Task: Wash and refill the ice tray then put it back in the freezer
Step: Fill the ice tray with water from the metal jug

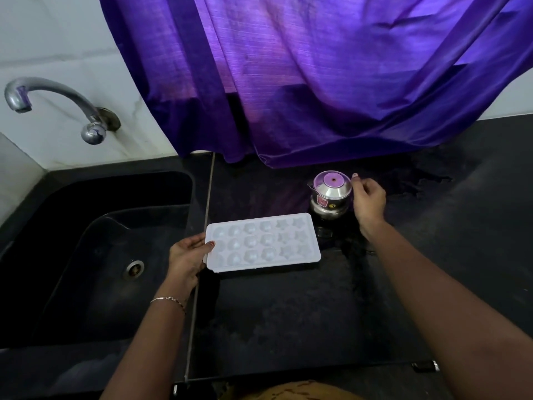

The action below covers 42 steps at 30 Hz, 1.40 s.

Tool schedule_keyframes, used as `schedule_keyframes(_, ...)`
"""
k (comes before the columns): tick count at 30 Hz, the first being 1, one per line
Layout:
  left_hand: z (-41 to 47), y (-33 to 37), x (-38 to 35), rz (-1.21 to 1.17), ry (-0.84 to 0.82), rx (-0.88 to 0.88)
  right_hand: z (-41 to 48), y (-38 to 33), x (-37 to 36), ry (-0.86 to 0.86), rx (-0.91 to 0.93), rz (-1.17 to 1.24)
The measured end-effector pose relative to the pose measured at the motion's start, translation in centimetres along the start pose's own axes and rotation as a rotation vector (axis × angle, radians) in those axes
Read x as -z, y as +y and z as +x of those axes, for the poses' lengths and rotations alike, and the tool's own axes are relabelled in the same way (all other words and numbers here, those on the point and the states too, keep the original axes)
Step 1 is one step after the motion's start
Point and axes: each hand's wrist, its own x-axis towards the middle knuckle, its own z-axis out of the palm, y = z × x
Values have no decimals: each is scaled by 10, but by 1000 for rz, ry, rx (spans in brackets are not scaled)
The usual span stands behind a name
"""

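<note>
Left hand (pixel 187 255) pinches the short edge of the white plastic ice tray (pixel 264 242), which lies flat on the black stone desk (pixel 288 313). Right hand (pixel 369 200) curls beside the lidded steel jug (pixel 331 194) at the tray's 1 o'clock; whether it grasps the jug cannot be told. Best practice: steady the tray level and pour slowly.

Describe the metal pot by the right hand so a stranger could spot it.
Start at the black countertop right of the sink. Just beyond the white ice tray stands the steel pot. Unlike the flat tray, it is round, shiny, with a clear domed lid.
</note>
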Motion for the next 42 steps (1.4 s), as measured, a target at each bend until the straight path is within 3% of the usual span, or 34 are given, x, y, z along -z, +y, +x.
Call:
schedule_keyframes(12,0,3,-1,38,13,35,7,-13,-15,-8,-322,482)
schedule_keyframes(18,0,3,0,44,17,47,2,-15,-5,26,-380,557)
schedule_keyframes(42,6,8,15,-9,-112,89,-29,-30,-4,40,-132,227)
